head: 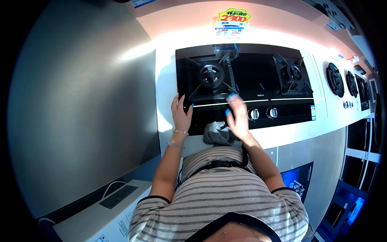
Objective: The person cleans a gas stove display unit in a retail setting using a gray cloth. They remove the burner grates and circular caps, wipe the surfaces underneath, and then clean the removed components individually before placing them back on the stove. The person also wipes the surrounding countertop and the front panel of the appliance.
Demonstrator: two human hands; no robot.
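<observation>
A black glass gas hob (251, 72) with two burners is set into the white countertop (167, 90) before me. My left hand (182, 113) rests at the hob's left front edge, fingers apart, with nothing in it. Blurred by motion, my right hand (238, 116) is over the front strip, left of two silver control knobs (254, 114). Its fingers are spread and I see nothing held. Below it, a crumpled grey cloth (216, 134) lies at the hob's front edge, partly hidden by my right wrist. The left burner (210, 75) and its pan support are beyond my hands.
A tall brushed-metal panel (90, 90) stands at the left. More hobs (335, 79) continue along the counter to the right. A price sign (232, 19) is on the back wall. A white carton (99, 211) sits low at the left, and built-in ovens (358, 133) are at far right.
</observation>
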